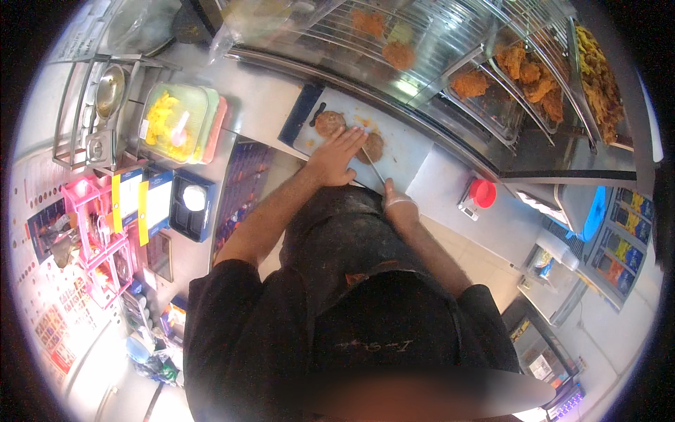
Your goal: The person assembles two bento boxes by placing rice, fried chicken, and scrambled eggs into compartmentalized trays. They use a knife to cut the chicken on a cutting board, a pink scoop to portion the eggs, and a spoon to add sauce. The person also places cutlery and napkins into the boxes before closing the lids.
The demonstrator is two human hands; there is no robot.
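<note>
Board: white plastic cutting board [408, 151] with a dark oblong handle mark near its left end, laid on a pale surface [264, 95], orange crumbs [365, 125] scattered across it.

Patties: two brown, roundish patties on that board, the left patty [328, 123] near the handle mark, the right patty [373, 146] close to the middle, partly behind fingers and blade.

Left hand: person's bare left hand [336, 154] spread flat, its grip clamped on nothing, fingers side by side and reaching across the space between the patties; whether they press on either one cannot be told.

Right hand: bare right hand [401, 205] at the board's near edge, its grip closed around the handle of a thin metal knife [374, 167], blade angled toward the left fingertips.

Cutting so far: apparently at an early or middle stage; the blade lies at the right patty, but whether it has gone through is too small to tell.

Left to cut: left patty looks whole, with no split visible, and no separated slices can be made out on the board.

Beyond: orange-brown breaded pieces [399, 55] sit on metal wire racks behind the board.
</note>
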